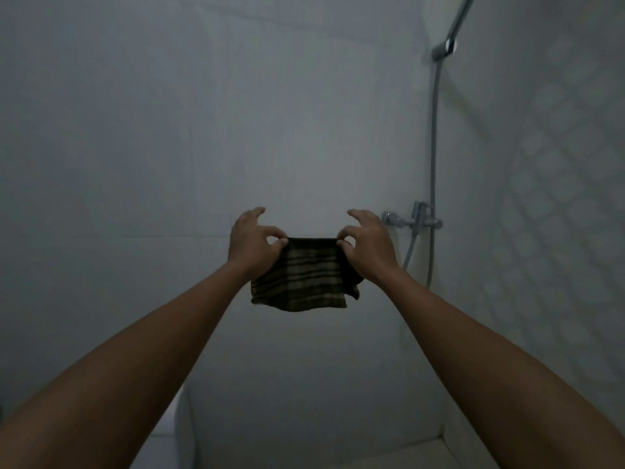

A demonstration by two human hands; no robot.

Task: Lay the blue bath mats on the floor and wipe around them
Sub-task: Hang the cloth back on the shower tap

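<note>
A small dark striped cloth (304, 279) hangs in the air in front of a pale tiled wall. My left hand (252, 243) pinches its upper left corner between thumb and forefinger. My right hand (367, 243) pinches the upper right corner the same way, so the top edge is stretched flat between them. The other fingers of both hands are spread. Both arms reach forward at chest height. No blue bath mat is in view, and only a small strip of floor shows.
A chrome shower mixer (412, 220) is fixed to the wall just right of my right hand, with a hose (434, 137) rising to a holder (446, 49). A patterned tiled wall (558, 198) closes the right side. A white fixture edge (182, 421) sits low left.
</note>
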